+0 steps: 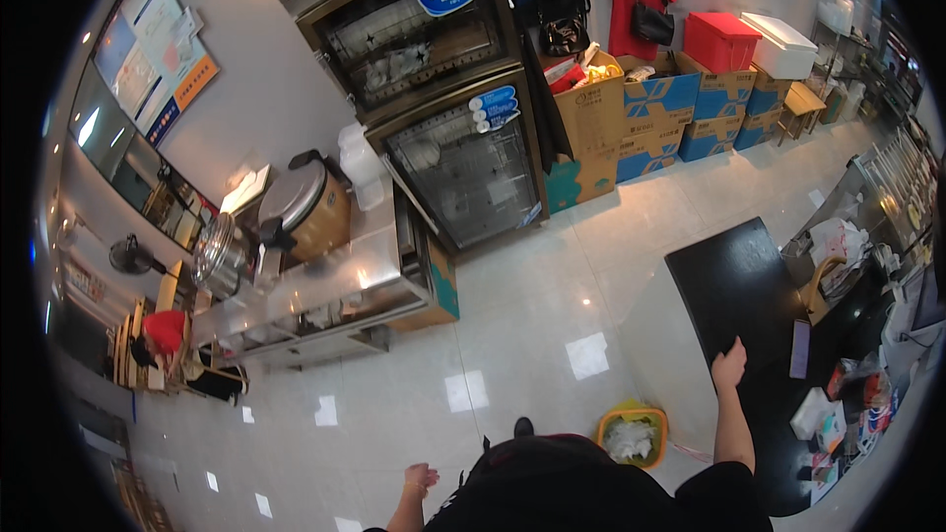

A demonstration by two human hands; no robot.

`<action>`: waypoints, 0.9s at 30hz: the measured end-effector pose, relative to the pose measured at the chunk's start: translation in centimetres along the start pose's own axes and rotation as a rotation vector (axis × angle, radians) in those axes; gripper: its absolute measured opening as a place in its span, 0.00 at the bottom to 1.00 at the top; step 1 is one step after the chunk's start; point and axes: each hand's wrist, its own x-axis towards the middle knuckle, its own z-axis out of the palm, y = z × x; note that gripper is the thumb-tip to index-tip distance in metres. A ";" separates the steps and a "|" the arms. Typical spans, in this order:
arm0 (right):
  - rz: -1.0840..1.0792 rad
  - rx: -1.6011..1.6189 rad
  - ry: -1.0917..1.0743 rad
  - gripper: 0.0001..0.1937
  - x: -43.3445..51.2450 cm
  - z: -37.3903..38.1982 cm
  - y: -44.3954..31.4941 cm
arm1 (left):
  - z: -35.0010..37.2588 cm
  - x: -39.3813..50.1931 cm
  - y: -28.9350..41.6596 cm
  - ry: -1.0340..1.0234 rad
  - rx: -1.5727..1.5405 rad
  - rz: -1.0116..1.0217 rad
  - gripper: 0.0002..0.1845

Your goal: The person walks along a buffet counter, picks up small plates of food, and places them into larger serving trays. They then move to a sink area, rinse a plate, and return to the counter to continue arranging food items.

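My right hand [729, 363] rests at the edge of a black counter top [739, 288], with the forearm running down along that edge. No object shows in it, and its fingers are too small to read clearly. A phone [800, 349] lies on the counter to the right of this hand. Low in the picture, my left hand [420, 476] hangs over the tiled floor, away from any object. Its fingers look partly curled, and whether they are closed cannot be told.
A waste bin with an orange rim [663, 437] stands beside the counter. A glass-door cabinet [473, 170], stacked cardboard boxes [654, 151] and a steel table [369, 258] with a large cooker [303, 203] stand ahead. A person in red [164, 332] sits far left.
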 end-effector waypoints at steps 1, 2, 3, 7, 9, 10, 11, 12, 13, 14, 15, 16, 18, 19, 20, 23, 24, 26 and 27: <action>0.040 0.006 -0.014 0.29 -0.2 -0.1 -0.1 | 0.8 1.1 4.0 -0.009 0.029 0.040 0.12; 0.066 -0.008 -0.029 0.29 -0.3 -0.1 -0.2 | 1.7 2.2 8.2 -0.027 0.068 0.042 0.12; 0.058 -0.015 -0.026 0.29 -0.5 -0.1 -0.3 | 2.7 3.3 12.4 -0.051 0.111 0.061 0.12; 0.125 -0.043 0.041 0.30 -0.5 0.1 -1.0 | 10.7 6.1 26.9 -0.111 0.184 0.252 0.11; 0.137 -0.071 0.065 0.30 -0.1 0.1 -1.5 | 16.4 6.8 32.6 -0.192 0.203 0.317 0.12; 0.149 -0.086 0.094 0.30 0.1 0.2 -1.9 | 19.5 7.1 34.9 -0.243 0.206 0.334 0.12; 0.140 -0.102 0.118 0.30 0.5 0.2 -2.2 | 22.4 7.1 36.3 -0.293 0.199 0.356 0.12; 0.140 -0.095 0.148 0.29 0.9 0.1 -2.6 | 25.1 6.9 37.0 -0.353 0.230 0.363 0.12; 0.155 -0.077 0.170 0.29 1.3 0.1 -3.1 | 27.5 6.8 38.1 -0.409 0.266 0.394 0.13; 0.221 -0.090 0.148 0.29 2.0 0.0 -3.7 | 30.3 6.9 40.0 -0.469 0.301 0.442 0.13; 0.273 -0.091 0.148 0.29 2.2 0.1 -4.4 | 32.4 6.6 41.0 -0.505 0.310 0.422 0.13; 0.321 -0.057 0.139 0.30 2.8 0.2 -5.2 | 34.2 6.6 42.1 -0.556 0.333 0.388 0.13; 0.391 -0.073 0.100 0.30 4.1 0.9 -6.9 | 36.2 7.4 43.8 -0.598 0.422 0.330 0.13; 0.402 -0.092 0.106 0.30 5.3 0.8 -7.1 | 37.2 8.1 44.5 -0.612 0.469 0.327 0.14; 0.414 -0.079 0.103 0.31 6.5 1.1 -7.7 | 37.9 9.3 45.5 -0.572 0.505 0.310 0.14; 0.421 -0.019 0.116 0.30 10.5 2.3 -9.5 | 39.5 15.2 50.1 -0.567 1.651 1.179 0.14; 0.401 -0.015 0.148 0.30 11.8 2.7 -10.1 | 41.8 17.6 50.9 -0.706 1.327 0.741 0.18; 0.420 -0.018 0.193 0.28 13.9 3.6 -11.5 | 44.5 22.4 54.6 -0.594 2.002 1.351 0.21; 0.439 -0.028 0.215 0.28 14.7 4.0 -12.0 | 46.7 24.5 56.9 -0.580 2.019 1.365 0.21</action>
